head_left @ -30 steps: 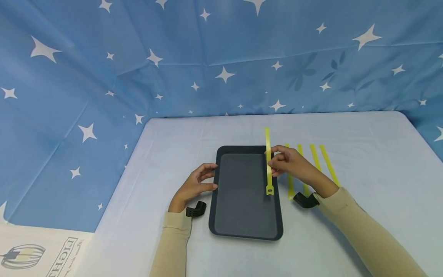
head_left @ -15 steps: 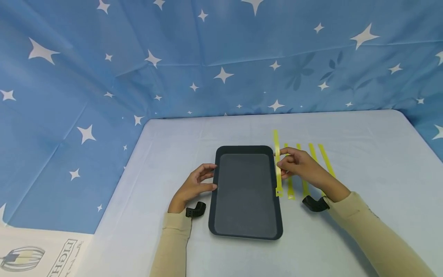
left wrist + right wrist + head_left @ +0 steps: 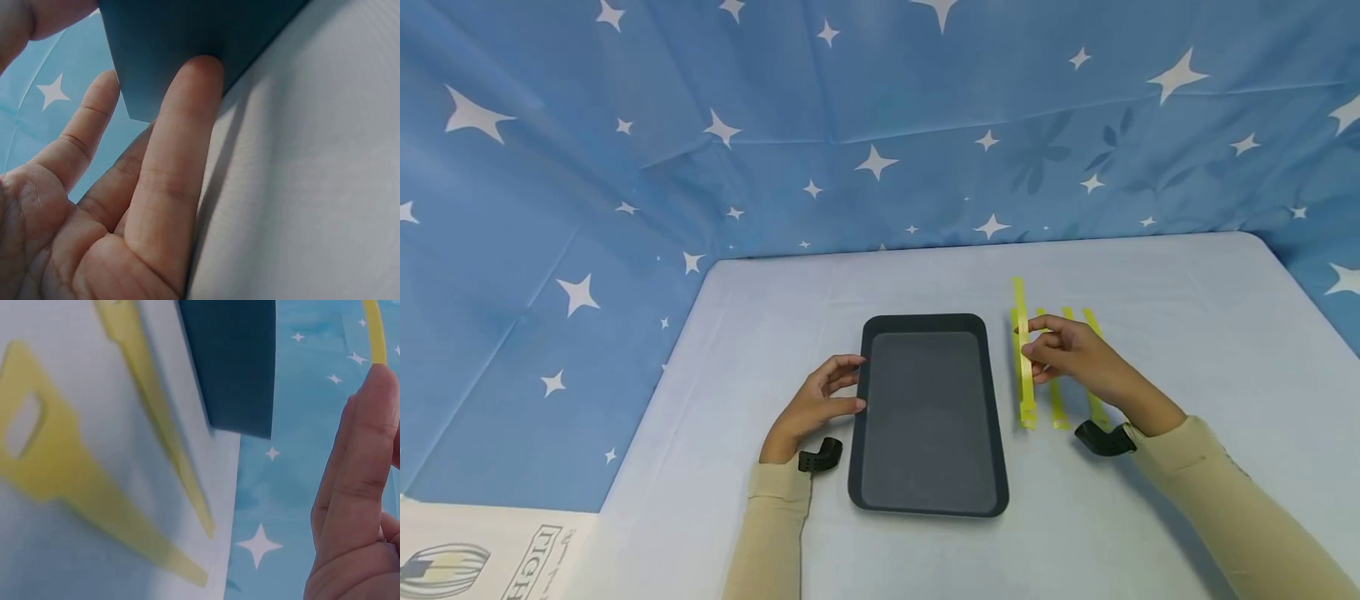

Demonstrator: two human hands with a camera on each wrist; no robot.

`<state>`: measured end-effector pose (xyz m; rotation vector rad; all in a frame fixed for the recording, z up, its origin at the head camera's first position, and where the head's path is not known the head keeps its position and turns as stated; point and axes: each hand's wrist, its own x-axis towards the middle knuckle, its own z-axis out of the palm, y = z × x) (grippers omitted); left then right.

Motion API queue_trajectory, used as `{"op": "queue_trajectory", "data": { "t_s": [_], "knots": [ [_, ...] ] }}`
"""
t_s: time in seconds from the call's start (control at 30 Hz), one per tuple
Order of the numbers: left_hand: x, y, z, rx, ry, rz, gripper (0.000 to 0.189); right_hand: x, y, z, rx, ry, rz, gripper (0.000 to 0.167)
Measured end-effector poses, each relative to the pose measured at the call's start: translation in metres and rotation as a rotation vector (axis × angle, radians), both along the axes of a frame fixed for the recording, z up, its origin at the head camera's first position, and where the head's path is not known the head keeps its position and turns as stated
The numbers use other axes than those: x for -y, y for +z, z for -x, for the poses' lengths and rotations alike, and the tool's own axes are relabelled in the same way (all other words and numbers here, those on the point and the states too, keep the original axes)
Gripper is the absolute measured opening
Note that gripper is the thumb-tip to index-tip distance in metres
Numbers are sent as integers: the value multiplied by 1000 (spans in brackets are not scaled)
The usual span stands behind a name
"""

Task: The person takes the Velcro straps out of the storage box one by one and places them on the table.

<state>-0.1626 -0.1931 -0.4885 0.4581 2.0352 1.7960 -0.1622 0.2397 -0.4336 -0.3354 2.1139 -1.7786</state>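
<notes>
A dark grey baking tray (image 3: 928, 425) lies on the white table. My left hand (image 3: 816, 404) touches its left side, thumb and fingers spread; in the left wrist view the thumb (image 3: 178, 137) presses on the tray wall (image 3: 162, 56). To the right of the tray, my right hand (image 3: 1067, 354) pinches a yellow strap (image 3: 1021, 308) with a slotted head at its near end. The held strap hangs over another yellow strap, partly hiding it. More yellow straps (image 3: 1058, 408) lie partly behind the right hand. In the right wrist view, straps (image 3: 169, 437) lie beside the tray wall (image 3: 234, 369).
White cloth (image 3: 760, 308) covers the table. A blue star-patterned curtain (image 3: 850, 108) hangs at the back and left. At the lower left is a cream cloth (image 3: 497, 550) with a printed whisk and lettering.
My right hand has moved right with the yellow strap, from above the tray's right edge to above the leftmost strap on the table. The left hand has stayed at the tray.
</notes>
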Motion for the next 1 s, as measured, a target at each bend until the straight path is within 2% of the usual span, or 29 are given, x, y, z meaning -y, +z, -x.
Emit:
{"op": "queue_trajectory", "data": {
  "t_s": [0.37,0.73,1.0],
  "knots": [
    [2,1,-2,6,12,0,72,-16,-3,-2,-13,-30,-16,44],
    [-1,3,-1,11,11,0,72,-34,1,-8,-18,-63,-90,47],
    [-2,2,-2,7,0,-4,71,-48,1,-11,-16,-84,-99,45]
  ]
}}
